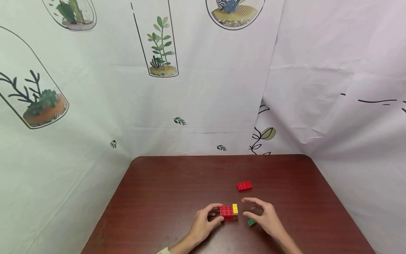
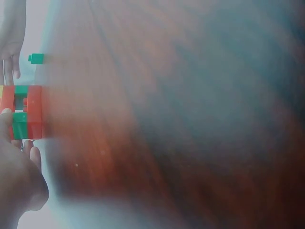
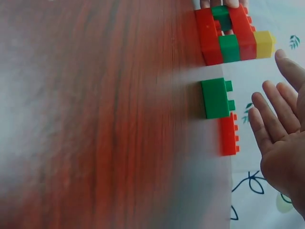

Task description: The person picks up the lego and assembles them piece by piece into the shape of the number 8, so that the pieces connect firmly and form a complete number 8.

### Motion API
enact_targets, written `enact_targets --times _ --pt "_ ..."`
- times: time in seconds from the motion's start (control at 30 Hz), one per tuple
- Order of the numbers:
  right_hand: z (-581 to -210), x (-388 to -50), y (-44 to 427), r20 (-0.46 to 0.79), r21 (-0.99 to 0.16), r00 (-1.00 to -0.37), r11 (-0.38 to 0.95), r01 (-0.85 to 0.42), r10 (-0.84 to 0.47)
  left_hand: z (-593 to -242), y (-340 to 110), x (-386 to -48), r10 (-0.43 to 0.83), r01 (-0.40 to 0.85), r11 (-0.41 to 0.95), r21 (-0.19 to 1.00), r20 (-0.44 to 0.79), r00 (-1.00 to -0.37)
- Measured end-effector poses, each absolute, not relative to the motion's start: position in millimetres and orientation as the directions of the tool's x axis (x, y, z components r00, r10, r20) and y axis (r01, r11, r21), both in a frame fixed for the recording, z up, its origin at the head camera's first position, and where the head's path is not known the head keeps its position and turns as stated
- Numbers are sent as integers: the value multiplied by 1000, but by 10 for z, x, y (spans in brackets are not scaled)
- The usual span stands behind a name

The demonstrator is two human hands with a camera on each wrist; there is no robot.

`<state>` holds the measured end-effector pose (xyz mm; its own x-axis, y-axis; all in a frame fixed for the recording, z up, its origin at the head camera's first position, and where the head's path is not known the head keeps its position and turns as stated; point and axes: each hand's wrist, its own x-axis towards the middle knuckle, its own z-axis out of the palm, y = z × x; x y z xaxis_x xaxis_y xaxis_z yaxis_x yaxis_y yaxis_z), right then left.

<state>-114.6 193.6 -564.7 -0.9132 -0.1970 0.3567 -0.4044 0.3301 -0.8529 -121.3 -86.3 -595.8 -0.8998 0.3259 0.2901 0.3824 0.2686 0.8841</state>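
Note:
My left hand holds the left end of a stack of toy building bricks between thumb and fingers. In the right wrist view the stack shows a red bottom brick, two green bricks with a gap between them, and a red brick over these. A yellow brick sits on top at the right end. Just right of the stack, my right hand hovers with thumb and fingers apart and nothing between them. Beside its thumb lies a loose green brick, partly hidden in the head view.
A loose red brick lies farther back on the dark brown table. Pale cloth with printed plants hangs behind the table and along both sides.

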Motion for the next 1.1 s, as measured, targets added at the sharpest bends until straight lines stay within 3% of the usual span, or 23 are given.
enact_targets --times 0.33,0.53,0.77,1.1 --pt "-5706 -972 2015 381 -874 -924 311 -374 -39 -5918 -871 -1202 334 384 269 883 289 -897" --pt "-5770 -872 2020 328 -899 -944 311 -309 10 -5911 -868 -1204 337 388 277 879 289 -896" --pt "-5839 -813 2035 295 -918 -955 288 -273 35 -5922 -869 -1207 335 383 275 882 285 -898" --pt "-5853 -779 2074 326 -911 -945 273 -310 12 -5842 -893 -1200 323 489 280 826 399 -858"
